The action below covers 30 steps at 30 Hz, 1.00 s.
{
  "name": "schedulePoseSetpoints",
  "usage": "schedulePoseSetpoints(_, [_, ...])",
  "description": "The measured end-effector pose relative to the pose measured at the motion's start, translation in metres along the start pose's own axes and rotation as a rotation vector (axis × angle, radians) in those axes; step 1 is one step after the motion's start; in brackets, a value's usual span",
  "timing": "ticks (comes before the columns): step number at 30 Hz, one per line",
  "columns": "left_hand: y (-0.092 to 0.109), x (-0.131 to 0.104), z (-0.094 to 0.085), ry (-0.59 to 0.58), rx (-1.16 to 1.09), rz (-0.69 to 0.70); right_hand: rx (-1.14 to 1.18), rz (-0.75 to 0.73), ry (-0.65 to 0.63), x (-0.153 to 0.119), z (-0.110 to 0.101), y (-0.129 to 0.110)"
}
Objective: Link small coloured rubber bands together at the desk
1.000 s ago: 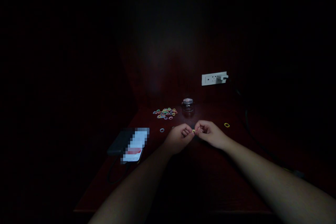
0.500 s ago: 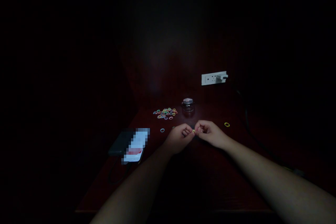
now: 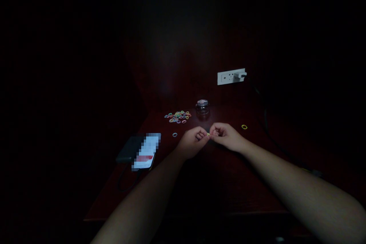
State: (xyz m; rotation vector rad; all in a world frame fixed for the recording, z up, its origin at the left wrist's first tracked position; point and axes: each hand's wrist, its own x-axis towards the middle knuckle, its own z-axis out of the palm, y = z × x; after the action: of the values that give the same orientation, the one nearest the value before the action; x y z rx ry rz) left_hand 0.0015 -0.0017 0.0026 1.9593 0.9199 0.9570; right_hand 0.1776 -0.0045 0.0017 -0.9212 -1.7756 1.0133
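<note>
My left hand and my right hand meet fingertip to fingertip above the dark red table. Pinched between them is a small yellow band, mostly covered by the fingers. Both hands are closed on it. Beyond my left hand lies a pile of small coloured bands, with a single blue band nearer to me. A yellow band ring rests on the table to the right of my right hand. Behind my hands stands a clear lidded jar.
A phone with a lit, blurred screen lies at the left, overlapping a dark flat box with a cable. On the back wall is a white socket with a plug in it. A dark cable runs down the right side.
The whole view has shifted, so everything sits slightly higher in the picture. My hands keep the same pinch on the small yellow band.
</note>
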Motion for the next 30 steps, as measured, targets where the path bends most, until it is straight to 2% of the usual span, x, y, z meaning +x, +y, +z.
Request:
schedulePoseSetpoints(16, [-0.004, 0.001, -0.002, -0.007, 0.017, 0.030, 0.016, 0.011, 0.002, 0.000, 0.000, 0.002])
schedulePoseSetpoints(26, [-0.012, 0.003, -0.003, 0.068, 0.062, 0.005, 0.093, 0.097, -0.122, -0.002, 0.000, 0.002])
schedulePoseSetpoints(30, [-0.007, 0.003, -0.003, 0.087, 0.023, -0.041, 0.071, 0.004, -0.039, -0.002, 0.002, 0.002])
